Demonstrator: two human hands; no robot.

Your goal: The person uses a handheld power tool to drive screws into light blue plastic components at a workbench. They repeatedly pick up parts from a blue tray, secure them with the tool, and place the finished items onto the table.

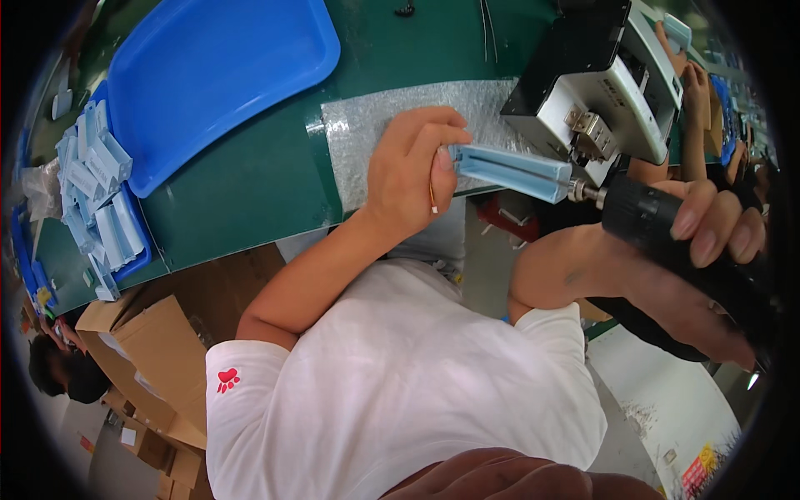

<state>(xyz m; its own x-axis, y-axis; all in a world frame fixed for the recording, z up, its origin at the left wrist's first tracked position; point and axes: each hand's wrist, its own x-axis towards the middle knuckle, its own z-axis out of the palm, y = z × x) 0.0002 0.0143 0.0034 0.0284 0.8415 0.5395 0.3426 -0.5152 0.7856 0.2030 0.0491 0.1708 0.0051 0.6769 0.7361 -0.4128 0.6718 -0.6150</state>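
My left hand [417, 162] is closed around the left end of a light blue, trough-shaped plastic housing [512, 171]. A thin wire with a small white connector [434, 208] hangs beside its fingers. My right hand [717, 225] grips a black power screwdriver [637, 212], its body partly lost at the dark rim. The screwdriver's metal tip meets the right end of the housing; any screw there is too small to make out. Both are held above the front edge of the green table, near a sheet of bubble wrap [358, 142].
A silver and black machine [617, 100] stands at the right of the table. On the left lie a large blue tray [217, 79] and a heap of light blue housings [96, 179]. Cardboard boxes [162, 354] stand lower left. Another person's hands [692, 87] are at far right.
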